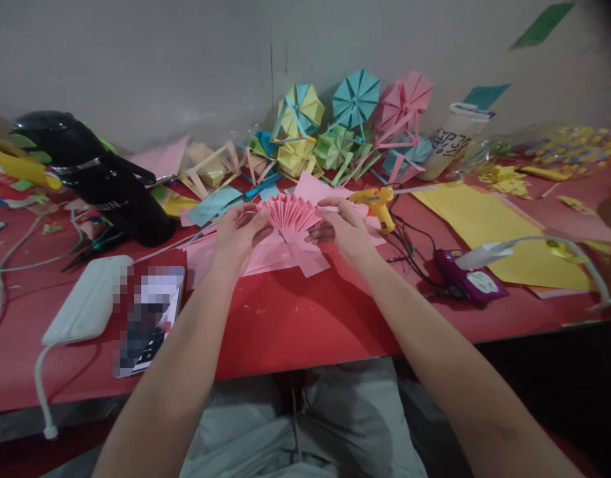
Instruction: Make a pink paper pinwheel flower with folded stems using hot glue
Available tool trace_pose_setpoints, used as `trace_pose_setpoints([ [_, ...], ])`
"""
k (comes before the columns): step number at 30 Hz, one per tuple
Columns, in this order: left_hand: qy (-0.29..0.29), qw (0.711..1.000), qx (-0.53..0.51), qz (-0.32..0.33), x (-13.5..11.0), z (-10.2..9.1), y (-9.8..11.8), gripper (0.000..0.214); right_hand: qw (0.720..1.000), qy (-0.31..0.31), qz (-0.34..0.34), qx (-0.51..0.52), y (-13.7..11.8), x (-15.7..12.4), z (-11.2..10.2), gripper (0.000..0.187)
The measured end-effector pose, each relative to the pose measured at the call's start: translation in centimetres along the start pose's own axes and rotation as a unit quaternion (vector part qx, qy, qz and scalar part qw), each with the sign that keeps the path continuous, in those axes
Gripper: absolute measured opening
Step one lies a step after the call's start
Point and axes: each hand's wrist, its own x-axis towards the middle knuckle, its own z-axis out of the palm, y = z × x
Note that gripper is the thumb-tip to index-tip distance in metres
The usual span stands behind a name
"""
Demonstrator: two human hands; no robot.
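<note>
A pink pleated paper fan (291,216) is spread between my two hands, its folds opening upward and away from me. My left hand (240,234) grips its left end, thumb and fingers closed on the edge. At the right end, my right hand (344,229) has its fingers curled around the fan's edge. Flat pink paper (308,257) lies beneath and in front of the fan. Just beyond my right hand is a yellow glue gun (378,204) on its side.
Folded paper wheels (356,98) lean against the wall behind. A black bottle (106,182), a white power bank (89,299) and a phone (153,318) are on the left. To the right are a purple power strip (467,277), yellow paper sheets (515,239) and a cup (449,143).
</note>
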Motion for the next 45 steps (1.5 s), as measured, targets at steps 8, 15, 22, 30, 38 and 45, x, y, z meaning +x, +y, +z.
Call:
trace_pose_setpoints([
  [8, 0.013, 0.997, -0.038, -0.06, 0.0, 0.2, 0.3, 0.028, 0.993, -0.07, -0.057, -0.077, 0.2, -0.2, -0.3, 0.03],
  [15, 0.023, 0.994, -0.065, -0.088, -0.2, 0.5, 0.8, 0.024, 0.94, -0.088, -0.212, -0.254, 0.4, -0.5, -0.9, 0.026],
  [22, -0.018, 0.991, -0.05, -0.125, -0.5, 0.8, 0.9, 0.022, 0.918, -0.009, -0.272, -0.29, 0.3, -0.4, -0.3, 0.027],
  [30, -0.043, 0.994, 0.026, -0.098, -0.9, 0.8, 0.3, 0.027, 0.922, 0.056, -0.287, -0.254, 0.0, -0.3, -0.3, 0.027],
  [38, -0.005, 0.971, 0.237, 0.034, -0.9, 0.2, -0.3, 0.031, 0.929, 0.041, -0.254, -0.267, 0.1, -0.6, -0.1, 0.042],
  [45, 0.001, 0.963, 0.267, 0.046, -0.9, 0.2, 0.0, 0.02, 0.937, 0.013, -0.223, -0.268, 0.4, -0.6, 0.3, 0.043],
])
